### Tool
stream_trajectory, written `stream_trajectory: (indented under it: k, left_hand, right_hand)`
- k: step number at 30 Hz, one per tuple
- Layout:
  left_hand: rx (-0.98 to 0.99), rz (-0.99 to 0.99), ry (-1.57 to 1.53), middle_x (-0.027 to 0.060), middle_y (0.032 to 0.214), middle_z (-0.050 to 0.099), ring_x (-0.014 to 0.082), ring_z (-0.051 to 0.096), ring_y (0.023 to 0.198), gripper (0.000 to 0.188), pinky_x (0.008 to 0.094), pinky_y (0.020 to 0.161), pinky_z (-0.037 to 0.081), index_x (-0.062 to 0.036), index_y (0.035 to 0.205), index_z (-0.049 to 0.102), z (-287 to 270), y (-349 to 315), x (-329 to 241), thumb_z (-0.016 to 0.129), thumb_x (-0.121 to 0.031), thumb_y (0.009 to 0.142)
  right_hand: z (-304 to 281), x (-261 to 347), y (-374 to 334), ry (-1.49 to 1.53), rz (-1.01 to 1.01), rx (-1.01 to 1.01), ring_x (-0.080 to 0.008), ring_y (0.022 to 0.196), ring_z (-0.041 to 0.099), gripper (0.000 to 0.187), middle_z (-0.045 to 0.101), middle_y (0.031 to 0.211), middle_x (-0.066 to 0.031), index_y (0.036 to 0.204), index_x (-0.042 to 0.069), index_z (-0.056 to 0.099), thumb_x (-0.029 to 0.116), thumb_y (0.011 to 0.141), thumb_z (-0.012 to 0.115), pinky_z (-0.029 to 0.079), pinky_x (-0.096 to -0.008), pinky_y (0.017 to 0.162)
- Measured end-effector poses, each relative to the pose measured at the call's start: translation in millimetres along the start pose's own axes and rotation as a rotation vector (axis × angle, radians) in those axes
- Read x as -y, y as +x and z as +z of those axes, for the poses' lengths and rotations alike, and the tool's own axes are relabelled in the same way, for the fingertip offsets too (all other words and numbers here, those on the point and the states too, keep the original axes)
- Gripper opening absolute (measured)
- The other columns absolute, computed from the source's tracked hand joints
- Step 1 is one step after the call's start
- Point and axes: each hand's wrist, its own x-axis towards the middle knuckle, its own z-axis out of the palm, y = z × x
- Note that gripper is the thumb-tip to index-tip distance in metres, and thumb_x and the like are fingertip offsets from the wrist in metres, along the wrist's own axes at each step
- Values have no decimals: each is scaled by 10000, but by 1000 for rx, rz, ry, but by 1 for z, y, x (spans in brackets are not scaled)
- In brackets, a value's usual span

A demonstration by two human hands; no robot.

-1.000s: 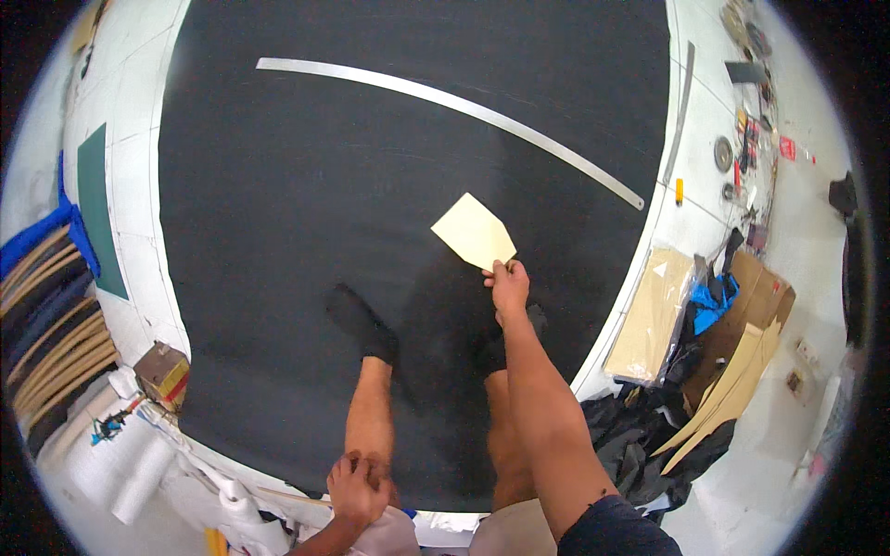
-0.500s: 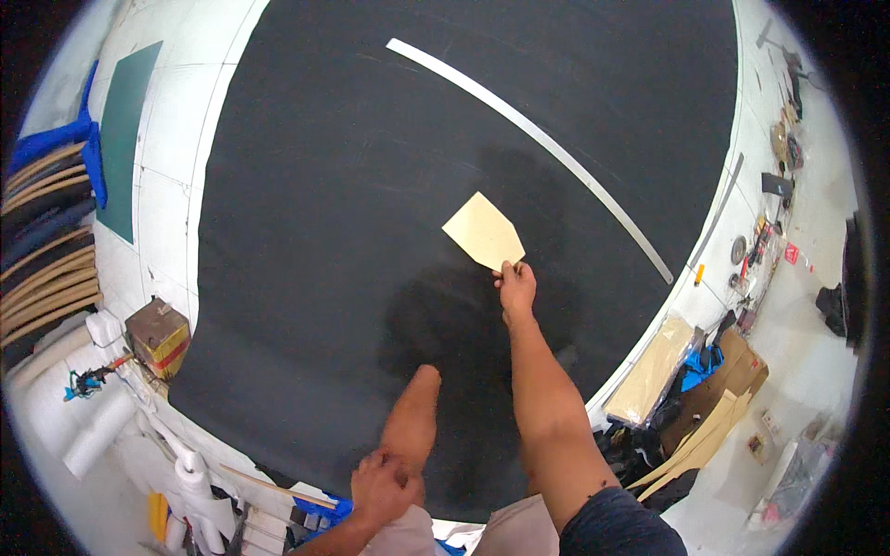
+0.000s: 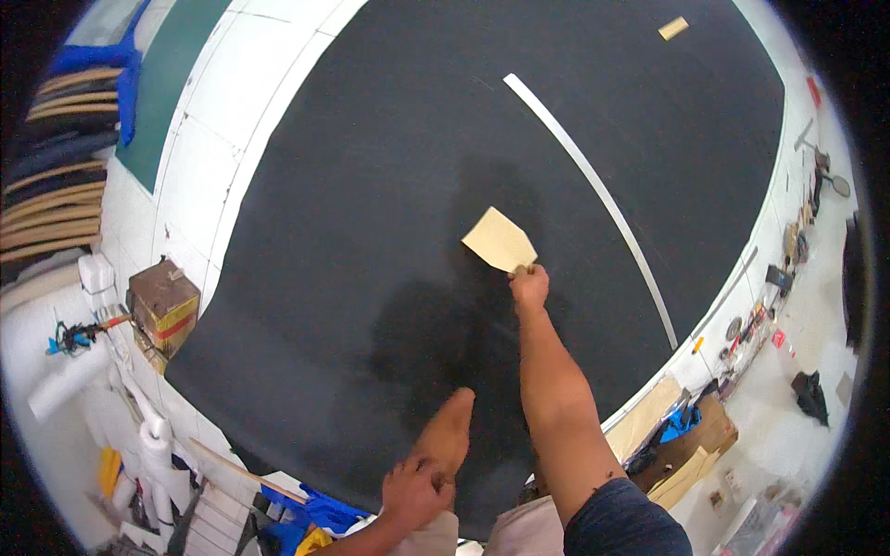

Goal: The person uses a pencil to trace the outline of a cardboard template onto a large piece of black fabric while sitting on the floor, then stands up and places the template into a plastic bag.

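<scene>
My right hand (image 3: pixel 530 285) pinches the near corner of a pale yellow, five-sided card (image 3: pixel 501 241), shaped like a pocket pattern. The card is over a wide sheet of black material (image 3: pixel 352 232), and whether it touches the sheet I cannot tell. My left hand (image 3: pixel 417 491) rests on my bare bent leg (image 3: pixel 447 435), its fingers loosely curved and no object showing in it. To the right of the card a long, thin white ruler-like strip (image 3: pixel 603 190) lies on the black sheet. A small yellowish piece (image 3: pixel 673 29) lies farther off at the upper right.
White tiled surface (image 3: pixel 213 148) borders the sheet. A worn brown box (image 3: pixel 165 301) stands at its left, near stacked rolls (image 3: pixel 65 204) and a blue frame (image 3: pixel 130 83). Small tools (image 3: pixel 742 338) line the right edge. A brown carton (image 3: pixel 700 435) and a dark cloth (image 3: pixel 810 397) lie nearby.
My view has turned, so the strip appears farther right and steeper, and the small yellowish piece has come into sight. My right hand still grips the card; my left stays on the leg.
</scene>
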Motion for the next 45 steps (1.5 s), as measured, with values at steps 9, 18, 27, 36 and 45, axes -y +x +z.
stream_trajectory:
  k: [9,18,27,36,45]
  left_hand:
    - [-84,-46,-102,175,1237,653,400,677,995,356,532,786,572,-103,1028,741,12,-7,21,672,-373,806]
    - [-145,-100,-219,195,1187,668,410,687,989,379,528,818,578,-94,1066,733,-30,20,36,655,-376,825]
    - [79,-467,-322,205,1212,652,407,642,1099,472,499,944,533,-64,1148,711,-134,38,82,634,-423,853]
    - [-95,-419,-172,214,1263,602,421,552,1205,467,499,973,482,-79,1132,718,-261,49,117,702,-410,802]
    - [-4,-187,227,231,1255,546,470,439,1275,485,595,1023,394,-60,1110,701,-344,84,131,751,-405,773]
  right_hand:
    - [34,157,-56,316,-3,287,-171,672,652,258,709,842,-115,1061,-36,640,199,957,625,510,-323,630]
    - [91,178,-22,-200,-174,92,-123,681,626,203,697,834,-94,1025,-36,643,153,960,605,486,-298,617]
    - [144,275,-38,321,-40,369,-99,678,588,226,681,826,-55,1062,-3,627,213,997,627,476,-258,627]
    - [201,351,-46,30,-185,245,-277,876,715,340,729,1004,-180,1126,-51,634,228,932,626,537,-400,808]
    - [265,450,-66,-88,-21,244,-366,987,692,336,719,1052,-191,1119,7,658,299,961,604,515,-447,856]
